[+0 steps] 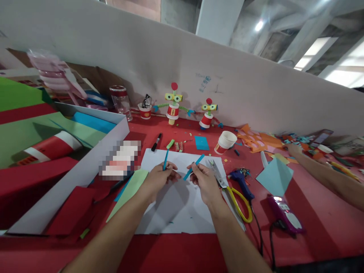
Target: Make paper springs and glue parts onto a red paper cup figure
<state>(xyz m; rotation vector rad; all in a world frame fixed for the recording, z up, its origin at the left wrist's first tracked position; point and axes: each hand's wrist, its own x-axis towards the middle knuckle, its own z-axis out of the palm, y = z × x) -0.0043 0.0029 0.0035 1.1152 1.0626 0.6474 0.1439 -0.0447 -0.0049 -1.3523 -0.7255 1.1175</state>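
Note:
My left hand (159, 177) is closed on a thin blue paper strip (165, 160) that points up and away from me. My right hand (205, 181) pinches a second blue paper strip (194, 166), slanted toward the upper right. Both hands hover over a white sheet (176, 212) on the red table. Yellow-handled scissors (231, 193) lie just right of my right hand. A green accordion-folded strip (170, 143) and a small blue paper square (201, 143) lie beyond the sheet.
Two paper-cup robot figures (173, 104) (207, 113) stand at the back wall. A tipped paper cup (225, 142), black marker (156, 141), blue glue gun (241, 181), purple device (284, 213) and light blue paper (274, 176) lie right. A box of coloured sheets (85, 167) sits left. Another person's arm (324, 176) reaches in from the right.

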